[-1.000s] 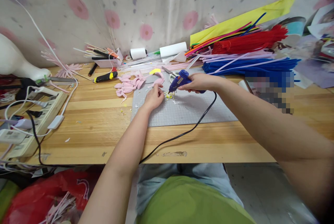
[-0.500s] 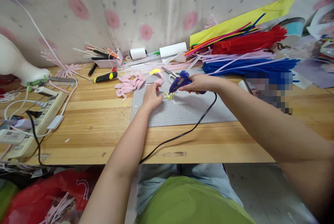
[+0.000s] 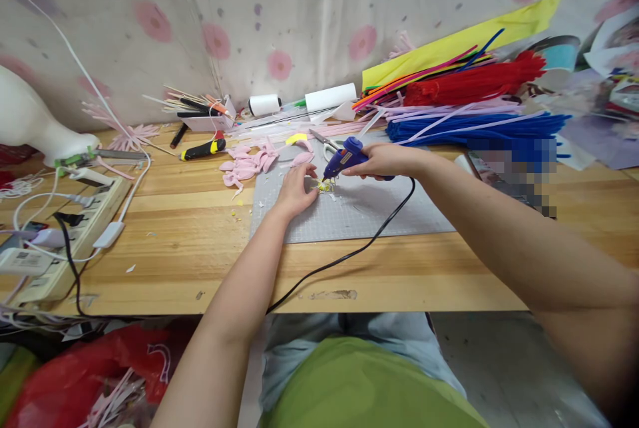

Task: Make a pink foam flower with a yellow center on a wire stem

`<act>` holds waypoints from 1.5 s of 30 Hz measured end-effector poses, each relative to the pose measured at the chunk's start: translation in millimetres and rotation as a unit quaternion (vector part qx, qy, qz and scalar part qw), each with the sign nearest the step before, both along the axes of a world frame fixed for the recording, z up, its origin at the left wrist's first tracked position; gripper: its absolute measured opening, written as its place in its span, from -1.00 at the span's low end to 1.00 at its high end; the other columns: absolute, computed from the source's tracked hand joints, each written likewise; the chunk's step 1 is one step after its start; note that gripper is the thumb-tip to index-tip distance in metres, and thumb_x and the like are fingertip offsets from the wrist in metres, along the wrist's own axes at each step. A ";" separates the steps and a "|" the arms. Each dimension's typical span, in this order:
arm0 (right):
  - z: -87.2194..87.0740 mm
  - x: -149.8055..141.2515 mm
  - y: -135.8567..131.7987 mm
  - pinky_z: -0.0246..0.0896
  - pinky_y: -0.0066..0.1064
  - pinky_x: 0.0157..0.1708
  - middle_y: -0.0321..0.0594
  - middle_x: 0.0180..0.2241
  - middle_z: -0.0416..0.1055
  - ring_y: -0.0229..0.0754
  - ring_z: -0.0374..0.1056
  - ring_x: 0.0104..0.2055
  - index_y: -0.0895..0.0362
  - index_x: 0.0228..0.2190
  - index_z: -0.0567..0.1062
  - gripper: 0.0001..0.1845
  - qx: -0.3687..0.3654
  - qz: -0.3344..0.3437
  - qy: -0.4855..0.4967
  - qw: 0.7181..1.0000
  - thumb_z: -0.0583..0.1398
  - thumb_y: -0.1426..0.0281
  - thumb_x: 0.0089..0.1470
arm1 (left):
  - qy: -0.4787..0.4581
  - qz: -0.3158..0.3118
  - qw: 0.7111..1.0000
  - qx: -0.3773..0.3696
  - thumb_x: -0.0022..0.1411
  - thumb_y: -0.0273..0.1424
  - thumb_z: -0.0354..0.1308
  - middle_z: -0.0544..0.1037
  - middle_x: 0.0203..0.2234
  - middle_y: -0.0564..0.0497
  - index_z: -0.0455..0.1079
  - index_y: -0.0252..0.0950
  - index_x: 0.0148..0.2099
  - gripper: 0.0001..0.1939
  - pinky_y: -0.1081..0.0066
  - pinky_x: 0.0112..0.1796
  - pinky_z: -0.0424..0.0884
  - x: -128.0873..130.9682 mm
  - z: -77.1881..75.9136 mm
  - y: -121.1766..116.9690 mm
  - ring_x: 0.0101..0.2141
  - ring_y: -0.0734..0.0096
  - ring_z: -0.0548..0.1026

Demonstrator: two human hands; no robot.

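1. L. hand eased in beside yellow-white piece on cutting mat; grip unclear;
2. R. hand clasps blue glue gun over it;
3. Gun prob. light, stiff; hold by handle; piece likely flimsy.

To my left, I see a power strip on the worktop. At the back, 1 white spool lies left of 1 white roll; rightward, a red bundle lies behind a blue bundle.

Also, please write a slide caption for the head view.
Right hand holds a blue glue gun, tip at a small yellow piece on a gray mat, left hand close by.
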State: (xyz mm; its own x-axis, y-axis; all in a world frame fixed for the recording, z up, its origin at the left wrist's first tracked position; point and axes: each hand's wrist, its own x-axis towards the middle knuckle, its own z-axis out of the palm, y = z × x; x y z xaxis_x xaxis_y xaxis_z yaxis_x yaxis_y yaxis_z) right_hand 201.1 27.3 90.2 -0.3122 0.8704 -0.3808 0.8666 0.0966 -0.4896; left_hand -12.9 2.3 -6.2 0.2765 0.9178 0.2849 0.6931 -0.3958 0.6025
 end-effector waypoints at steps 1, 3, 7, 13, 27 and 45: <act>0.3 -0.1 -0.4 0.06 -0.51 -0.67 -0.31 -0.66 0.28 -0.36 0.18 -0.65 0.18 -0.39 0.46 -0.55 0.000 0.000 0.002 1.000 0.27 0.02 -0.10 | 0.001 0.001 1.000 0.004 0.00 -0.54 0.15 0.47 -0.12 -0.06 0.22 -0.25 0.01 -0.52 0.22 0.06 0.18 0.0 -0.2 0.1 -0.01 0.25 0.34; 0.4 -0.4 -0.9 0.05 -0.51 -0.68 -0.32 -0.66 0.27 -0.36 0.18 -0.66 0.18 -0.39 0.46 -0.54 -0.002 0.000 0.005 1.000 0.27 0.02 -0.10 | 0.008 -0.001 1.000 0.007 0.01 -0.54 0.14 0.47 -0.13 -0.05 0.22 -0.24 0.02 -0.52 0.22 0.07 0.17 0.4 0.0 0.2 0.00 0.25 0.33; -0.8 -0.2 -0.7 0.05 -0.51 -0.67 -0.32 -0.67 0.26 -0.35 0.18 -0.65 0.18 -0.38 0.46 -0.53 -0.007 -0.005 0.010 1.000 0.27 0.01 -0.11 | 0.017 -0.008 1.000 0.004 0.03 -0.53 0.14 0.48 -0.18 -0.05 0.23 -0.24 0.01 -0.55 0.23 0.06 0.17 1.7 -0.3 1.2 0.00 0.24 0.34; -5.1 3.8 -0.2 0.03 -0.51 -0.66 -0.31 -0.68 0.25 -0.35 0.17 -0.65 0.20 -0.41 0.47 -0.50 0.001 0.001 0.013 1.000 0.25 -0.03 -0.10 | 0.022 -0.019 0.999 0.022 0.02 -0.55 0.12 0.51 -0.25 -0.01 0.25 -0.25 -0.04 -0.59 0.24 0.00 0.23 1.0 -4.1 3.5 -0.10 0.27 0.38; -6.1 7.0 -4.3 0.05 -0.50 -0.64 -0.30 -0.67 0.25 -0.34 0.17 -0.64 0.22 -0.39 0.47 -0.49 -0.002 0.002 -0.004 1.000 0.23 -0.02 -0.07 | 0.033 -0.014 0.999 0.039 0.02 -0.45 0.17 0.53 -0.27 0.02 0.24 -0.24 -0.01 -0.57 0.23 -0.01 0.25 1.6 -6.0 3.1 -0.09 0.27 0.40; -5.3 3.6 -2.8 0.06 -0.52 -0.67 -0.28 -0.62 0.32 -0.36 0.19 -0.63 0.20 -0.35 0.49 -0.51 0.006 -0.009 0.006 1.000 0.26 0.01 -0.08 | 0.012 -0.010 0.999 0.046 -0.01 -0.55 0.10 0.53 -0.30 0.02 0.24 -0.25 -0.03 -0.57 0.22 -0.01 0.27 3.4 -4.3 2.3 -0.14 0.29 0.43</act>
State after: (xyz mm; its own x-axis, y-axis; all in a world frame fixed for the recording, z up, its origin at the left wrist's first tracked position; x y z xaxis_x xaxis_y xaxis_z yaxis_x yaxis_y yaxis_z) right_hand 204.7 24.5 84.9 -0.3016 0.8798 -0.3675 0.8623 0.0872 -0.4988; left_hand -9.5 4.6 -10.5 0.3021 0.8823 0.3609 0.6991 -0.4624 0.5454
